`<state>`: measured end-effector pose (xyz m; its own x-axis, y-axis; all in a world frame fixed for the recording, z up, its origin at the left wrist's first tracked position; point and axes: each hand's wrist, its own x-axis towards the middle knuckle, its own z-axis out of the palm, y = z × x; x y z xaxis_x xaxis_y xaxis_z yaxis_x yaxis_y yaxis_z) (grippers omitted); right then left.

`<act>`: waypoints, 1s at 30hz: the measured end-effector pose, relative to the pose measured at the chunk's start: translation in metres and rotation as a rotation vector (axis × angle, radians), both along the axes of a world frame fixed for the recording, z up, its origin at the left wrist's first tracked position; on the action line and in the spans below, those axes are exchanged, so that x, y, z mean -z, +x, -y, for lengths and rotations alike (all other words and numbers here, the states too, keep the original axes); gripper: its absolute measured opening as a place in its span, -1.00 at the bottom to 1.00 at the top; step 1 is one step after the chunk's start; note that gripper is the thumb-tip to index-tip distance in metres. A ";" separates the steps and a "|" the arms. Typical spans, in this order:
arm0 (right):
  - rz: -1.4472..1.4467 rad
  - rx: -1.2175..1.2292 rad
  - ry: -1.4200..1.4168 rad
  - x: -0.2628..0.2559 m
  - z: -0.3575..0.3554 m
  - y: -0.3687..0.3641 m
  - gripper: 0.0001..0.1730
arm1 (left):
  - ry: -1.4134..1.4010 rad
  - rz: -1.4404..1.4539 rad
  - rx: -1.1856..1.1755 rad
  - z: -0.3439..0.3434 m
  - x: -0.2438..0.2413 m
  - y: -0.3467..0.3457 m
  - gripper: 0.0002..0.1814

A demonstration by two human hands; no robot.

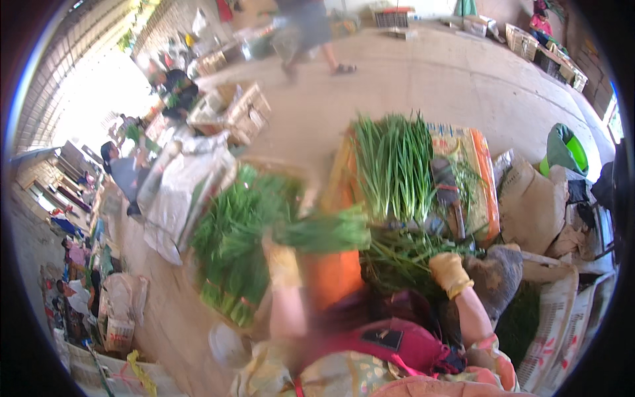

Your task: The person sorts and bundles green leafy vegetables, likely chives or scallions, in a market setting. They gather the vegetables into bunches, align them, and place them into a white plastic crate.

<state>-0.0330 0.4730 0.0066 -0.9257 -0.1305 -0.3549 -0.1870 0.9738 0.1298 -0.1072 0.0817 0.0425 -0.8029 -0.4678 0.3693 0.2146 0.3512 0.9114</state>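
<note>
My left hand [282, 263], in a yellow glove and blurred, grips a bundle of green chives [327, 232] lying sideways, its pale cut ends to the right. Under and left of it is a big pile of chive bundles [238, 213], some tied with reddish bands. My right hand [449, 272], also gloved in yellow, is at the edge of loose green leaves [407, 255]; its fingers are not clear. Ahead, a row of chives [394, 168] lies on a board covered with a printed sack [488, 188]. Beside the row rests a dark flat tool [449, 183] with a handle.
A white plastic crate [550, 317] stands at my right, near a stuffed beige sack [531, 203] and a green bucket [575, 154]. Left are a white sheet [173, 173] and a wooden crate [243, 114]. A person [310, 34] walks past ahead; others sit at left.
</note>
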 end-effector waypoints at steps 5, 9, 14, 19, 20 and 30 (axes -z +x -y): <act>-0.620 -0.343 -0.553 -0.055 0.050 -0.001 -0.54 | 0.105 0.218 -0.030 -0.006 0.006 -0.005 -0.59; -0.961 -0.510 -0.430 -0.053 0.096 -0.005 -0.51 | 0.230 0.301 0.065 -0.027 -0.027 -0.005 -0.50; -0.834 -0.550 -0.425 -0.067 0.142 -0.016 -0.48 | 0.202 0.212 0.037 -0.022 -0.015 0.003 -0.52; -1.042 -0.579 -0.354 -0.066 0.163 -0.025 -0.64 | 0.010 0.311 -0.010 -0.033 -0.027 0.018 -0.56; -1.061 -0.541 -0.349 -0.062 0.164 -0.027 -0.69 | -0.015 0.305 -0.010 -0.039 -0.031 0.019 -0.56; 0.249 -0.606 -1.952 -0.113 0.180 0.012 -0.85 | 0.634 0.215 0.094 -0.024 0.013 0.000 -0.66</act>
